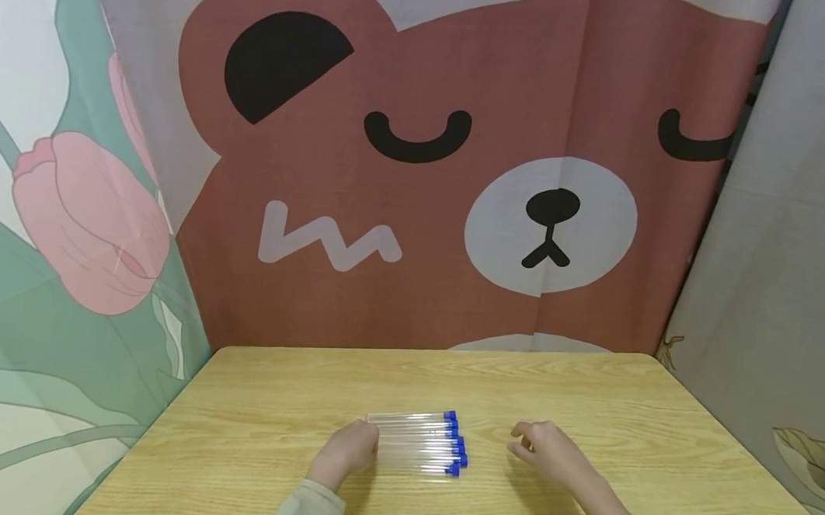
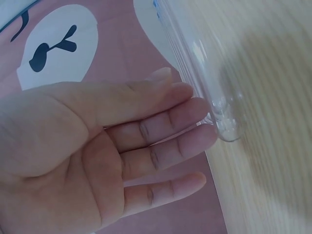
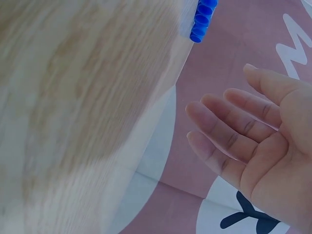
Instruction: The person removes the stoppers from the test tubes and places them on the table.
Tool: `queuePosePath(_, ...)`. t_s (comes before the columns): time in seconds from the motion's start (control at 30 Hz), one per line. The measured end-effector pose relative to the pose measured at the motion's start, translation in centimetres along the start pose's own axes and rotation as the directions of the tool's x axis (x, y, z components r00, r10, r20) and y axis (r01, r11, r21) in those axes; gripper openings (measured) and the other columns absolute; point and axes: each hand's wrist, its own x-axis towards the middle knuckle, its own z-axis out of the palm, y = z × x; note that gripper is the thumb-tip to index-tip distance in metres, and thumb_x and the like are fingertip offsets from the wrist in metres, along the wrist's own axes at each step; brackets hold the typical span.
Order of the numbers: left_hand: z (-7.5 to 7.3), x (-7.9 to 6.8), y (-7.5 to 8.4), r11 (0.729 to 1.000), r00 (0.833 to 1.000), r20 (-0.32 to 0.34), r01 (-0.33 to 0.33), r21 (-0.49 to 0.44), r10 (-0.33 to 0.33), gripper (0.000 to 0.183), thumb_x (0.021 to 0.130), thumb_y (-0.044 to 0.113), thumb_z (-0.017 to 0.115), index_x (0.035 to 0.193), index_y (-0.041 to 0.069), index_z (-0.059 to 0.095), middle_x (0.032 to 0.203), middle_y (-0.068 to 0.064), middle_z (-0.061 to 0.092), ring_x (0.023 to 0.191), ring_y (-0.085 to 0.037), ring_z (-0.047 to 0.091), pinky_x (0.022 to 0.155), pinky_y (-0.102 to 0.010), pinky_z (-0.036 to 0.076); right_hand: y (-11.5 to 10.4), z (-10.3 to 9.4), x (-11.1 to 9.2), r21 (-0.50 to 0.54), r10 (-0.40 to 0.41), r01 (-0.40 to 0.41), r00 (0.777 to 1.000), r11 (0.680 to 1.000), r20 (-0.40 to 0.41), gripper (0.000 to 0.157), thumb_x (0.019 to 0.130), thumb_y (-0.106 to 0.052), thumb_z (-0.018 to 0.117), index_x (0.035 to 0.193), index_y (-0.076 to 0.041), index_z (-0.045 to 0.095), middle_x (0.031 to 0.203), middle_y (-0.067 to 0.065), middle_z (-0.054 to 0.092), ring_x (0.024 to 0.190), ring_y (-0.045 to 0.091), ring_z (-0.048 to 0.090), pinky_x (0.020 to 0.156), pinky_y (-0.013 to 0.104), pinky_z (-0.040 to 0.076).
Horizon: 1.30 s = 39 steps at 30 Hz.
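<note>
Several clear test tubes (image 1: pixel 413 443) with blue caps (image 1: pixel 456 439) lie side by side on the table, caps toward the right. Their rounded left ends are next to my left hand (image 1: pixel 346 450). In the left wrist view that hand (image 2: pixel 117 141) has its fingers nearly straight, fingertips right at the rounded end of a tube (image 2: pixel 214 92). My right hand (image 1: pixel 545 450) is held above the table, apart from the tubes on their capped side. Seen from the right wrist, its fingers (image 3: pixel 219 126) are loosely extended with nothing in them, and the blue caps (image 3: pixel 202 22) show beyond.
The light wood-grain table (image 1: pixel 293 395) has its back edge against a hanging cloth (image 1: pixel 424 305) with a bear face. A tulip-patterned cloth (image 1: pixel 92 225) hangs at the left and a pale curtain (image 1: pixel 791 254) at the right.
</note>
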Motion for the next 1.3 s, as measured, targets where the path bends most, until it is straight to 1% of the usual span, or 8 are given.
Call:
queuePosePath(0.07, 0.0, 0.0, 0.0, 1.0, 1.0, 0.006, 0.004, 0.007, -0.004, 0.03, 0.063, -0.012, 0.055, 0.048, 0.01, 0.041, 0.048, 0.002, 0.04, 0.044, -0.009, 0.035, 0.041, -0.023, 0.032, 0.0, 0.1, -0.1, -0.007, -0.011, 0.011, 1.0, 1.0, -0.008, 0.017, 0.082, -0.009, 0.062, 0.09, 0.006, 0.062, 0.066, 0.002, 0.059, 0.054, 0.006, 0.053, 0.048, 0.019, 0.043)
queuePosePath(0.2, 0.0, 0.1, 0.1, 1.0, 1.0, 0.021, 0.014, 0.012, -0.015, 0.024, 0.064, -0.011, 0.06, 0.053, 0.007, 0.051, 0.053, 0.001, 0.048, 0.047, -0.01, 0.041, 0.044, -0.023, 0.037, 0.0, 0.1, -0.1, -0.016, -0.016, 0.016, 1.0, 1.0, -0.021, 0.017, 0.081, -0.009, 0.063, 0.09, 0.006, 0.062, 0.066, 0.002, 0.059, 0.054, 0.005, 0.052, 0.048, 0.019, 0.043)
queuePosePath(0.37, 0.1, 0.2, 0.0, 1.0, 1.0, 0.019, 0.022, 0.019, -0.022, 0.02, 0.063, -0.007, 0.068, 0.057, 0.006, 0.055, 0.056, 0.0, 0.052, 0.05, -0.011, 0.046, 0.047, -0.024, 0.041, 0.0, 0.1, -0.2, -0.022, -0.001, 0.0, 1.0, 1.0, -0.024, 0.018, 0.081, -0.01, 0.063, 0.091, 0.005, 0.062, 0.066, 0.001, 0.059, 0.054, 0.006, 0.052, 0.048, 0.019, 0.042)
queuePosePath(0.63, 0.5, 0.3, -0.1, 0.999, 1.0, 0.001, 0.028, 0.038, -0.028, 0.021, 0.059, -0.006, 0.072, 0.057, 0.008, 0.056, 0.056, 0.001, 0.053, 0.053, -0.012, 0.05, 0.048, -0.025, 0.043, 0.0, 0.3, -0.4, -0.037, 0.029, -0.029, 1.0, 0.999, -0.009, 0.018, 0.081, -0.012, 0.064, 0.09, 0.004, 0.063, 0.067, 0.001, 0.059, 0.055, 0.008, 0.053, 0.049, 0.02, 0.043)
queuePosePath(0.77, 0.6, 0.3, -0.1, 0.998, 1.0, -0.012, 0.025, 0.061, -0.025, 0.021, 0.059, -0.008, 0.068, 0.054, 0.008, 0.055, 0.054, 0.001, 0.051, 0.051, -0.012, 0.048, 0.046, -0.025, 0.042, 0.1, 0.4, -0.5, -0.037, 0.033, -0.033, 0.999, 0.999, -0.01, 0.018, 0.081, -0.012, 0.063, 0.091, 0.004, 0.063, 0.067, 0.0, 0.059, 0.054, 0.007, 0.052, 0.048, 0.02, 0.042)
queuePosePath(0.97, 0.8, 0.3, 0.0, 0.996, 0.999, -0.018, 0.036, 0.085, -0.034, 0.024, 0.061, -0.01, 0.061, 0.05, 0.008, 0.049, 0.052, 0.001, 0.047, 0.048, -0.012, 0.042, 0.044, -0.026, 0.039, 0.1, 0.4, -0.5, -0.057, 0.004, -0.005, 1.0, 0.998, -0.03, 0.019, 0.08, -0.012, 0.064, 0.09, 0.004, 0.063, 0.066, 0.0, 0.058, 0.053, 0.005, 0.051, 0.048, 0.019, 0.042)
queuePosePath(1.2, 1.0, 0.2, 0.1, 0.993, 0.998, -0.032, 0.056, 0.106, -0.053, 0.025, 0.061, -0.01, 0.062, 0.052, 0.009, 0.049, 0.057, -0.002, 0.051, 0.052, -0.015, 0.047, 0.048, -0.03, 0.044, 0.1, 0.5, -0.6, -0.062, -0.007, 0.005, 0.999, 0.998, -0.038, 0.02, 0.08, -0.012, 0.064, 0.09, 0.004, 0.062, 0.066, 0.001, 0.059, 0.052, 0.003, 0.049, 0.047, 0.017, 0.041)
queuePosePath(1.3, 1.2, 0.3, 0.2, 0.991, 0.998, -0.022, 0.064, 0.118, -0.062, 0.025, 0.059, -0.008, 0.066, 0.052, 0.009, 0.05, 0.058, -0.002, 0.052, 0.053, -0.015, 0.05, 0.05, -0.032, 0.046, 0.1, 0.5, -0.7, -0.056, 0.0, -0.002, 0.999, 0.998, -0.033, 0.02, 0.08, -0.012, 0.064, 0.091, 0.004, 0.062, 0.066, 0.0, 0.058, 0.051, 0.002, 0.049, 0.047, 0.018, 0.041)
